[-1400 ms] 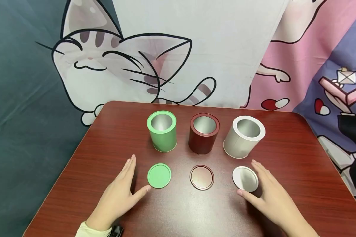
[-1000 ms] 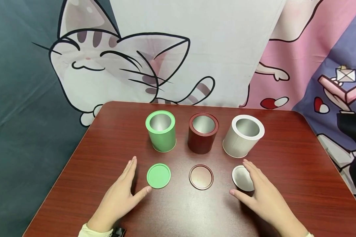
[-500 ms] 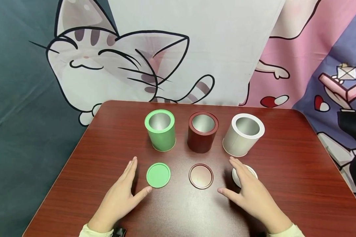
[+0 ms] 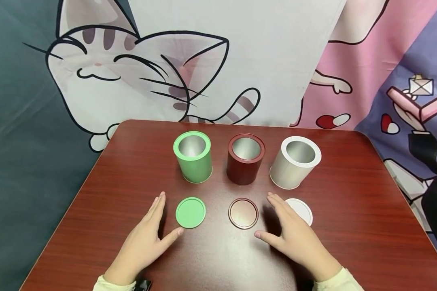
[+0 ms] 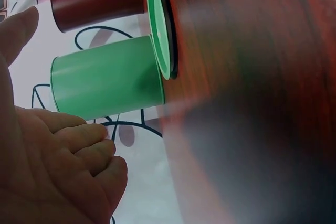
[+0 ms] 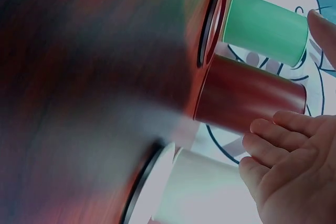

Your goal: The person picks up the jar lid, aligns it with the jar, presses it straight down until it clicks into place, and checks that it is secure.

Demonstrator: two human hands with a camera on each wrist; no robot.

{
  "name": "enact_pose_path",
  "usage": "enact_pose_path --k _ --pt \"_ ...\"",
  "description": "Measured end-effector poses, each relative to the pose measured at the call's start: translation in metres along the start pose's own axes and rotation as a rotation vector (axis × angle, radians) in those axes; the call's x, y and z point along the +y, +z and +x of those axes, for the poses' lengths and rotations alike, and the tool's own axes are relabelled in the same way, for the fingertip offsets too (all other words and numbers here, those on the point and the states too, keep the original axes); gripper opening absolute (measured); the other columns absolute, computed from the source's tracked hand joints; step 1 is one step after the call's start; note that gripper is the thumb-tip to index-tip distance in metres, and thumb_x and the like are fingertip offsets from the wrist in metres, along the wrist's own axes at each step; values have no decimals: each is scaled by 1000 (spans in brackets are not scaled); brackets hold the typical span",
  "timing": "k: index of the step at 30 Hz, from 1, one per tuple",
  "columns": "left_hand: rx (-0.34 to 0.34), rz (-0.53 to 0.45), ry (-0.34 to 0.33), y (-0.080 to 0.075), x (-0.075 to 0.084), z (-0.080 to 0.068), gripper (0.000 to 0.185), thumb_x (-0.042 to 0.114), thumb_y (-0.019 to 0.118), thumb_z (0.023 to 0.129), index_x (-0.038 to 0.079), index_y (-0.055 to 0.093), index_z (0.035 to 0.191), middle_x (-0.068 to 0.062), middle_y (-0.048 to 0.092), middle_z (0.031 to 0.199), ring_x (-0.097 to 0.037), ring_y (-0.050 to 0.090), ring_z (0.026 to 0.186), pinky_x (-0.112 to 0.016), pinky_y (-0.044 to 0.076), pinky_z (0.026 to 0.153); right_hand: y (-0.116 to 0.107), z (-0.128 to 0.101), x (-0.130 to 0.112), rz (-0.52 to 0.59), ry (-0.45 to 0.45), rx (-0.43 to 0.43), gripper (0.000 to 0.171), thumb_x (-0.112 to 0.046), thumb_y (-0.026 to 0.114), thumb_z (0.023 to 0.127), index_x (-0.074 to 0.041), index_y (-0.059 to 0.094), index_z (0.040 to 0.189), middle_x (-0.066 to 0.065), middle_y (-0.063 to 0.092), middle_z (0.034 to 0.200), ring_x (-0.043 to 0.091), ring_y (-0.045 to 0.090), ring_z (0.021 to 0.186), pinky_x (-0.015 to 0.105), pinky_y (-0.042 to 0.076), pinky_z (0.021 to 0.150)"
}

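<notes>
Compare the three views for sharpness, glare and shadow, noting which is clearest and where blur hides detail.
Head view: sharp and evenly lit, soft glare on the table, a shadow beside the right hand. Left wrist view: the green tin is fairly clear, the tabletop smears into blur. Right wrist view: the most blurred, though the dark red tin stays readable.

Head view: bright, even light, sharp throughout. Soft sheen on the worktop (image 4: 218,258) between the hands; short dark shadow beside the right hand (image 4: 295,238). Wrist views: worktop smeared and out of focus close to the lens, tilted sideways; the green tin (image 5: 107,77) reads fairly sharp.
</notes>
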State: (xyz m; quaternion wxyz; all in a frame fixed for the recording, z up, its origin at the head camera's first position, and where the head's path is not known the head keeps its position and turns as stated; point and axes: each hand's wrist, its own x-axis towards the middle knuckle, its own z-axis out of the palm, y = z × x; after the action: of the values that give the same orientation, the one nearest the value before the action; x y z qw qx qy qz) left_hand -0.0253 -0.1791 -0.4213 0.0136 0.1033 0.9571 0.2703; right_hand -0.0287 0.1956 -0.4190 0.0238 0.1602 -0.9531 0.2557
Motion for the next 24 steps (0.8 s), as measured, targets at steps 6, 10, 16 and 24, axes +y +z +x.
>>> enact_pose_path --k 6,10,16,24 --pt "6 -11 0 3 -2 -1 98 54 68 91 9 17 161 -14 25 164 -33 29 149 -60 40 106 5 6 -5 11 -25 -4 91 -57 77 82 -3 45 148 12 46 153 31 39 144 52 36 112" --pt "10 -12 -1 4 -4 -2 97 55 67 91 6 20 160 -16 27 163 -34 30 148 -60 40 107 7 11 -10 13 -36 -8 93 -56 79 80 -1 44 148 13 46 152 31 39 143 52 37 112" --pt "8 -13 -19 7 -7 -5 97 54 68 91 4 21 160 -15 27 163 -33 30 148 -59 39 107 10 16 -15 23 -43 -12 96 -57 80 78 -2 44 148 12 47 152 30 39 144 52 38 112" --pt "3 -11 -18 10 -9 -5 97 53 69 91 4 22 159 -15 27 163 -33 31 148 -59 40 107 18 19 -22 54 -46 -19 93 -52 83 76 -4 47 147 13 48 151 30 40 143 50 37 114"
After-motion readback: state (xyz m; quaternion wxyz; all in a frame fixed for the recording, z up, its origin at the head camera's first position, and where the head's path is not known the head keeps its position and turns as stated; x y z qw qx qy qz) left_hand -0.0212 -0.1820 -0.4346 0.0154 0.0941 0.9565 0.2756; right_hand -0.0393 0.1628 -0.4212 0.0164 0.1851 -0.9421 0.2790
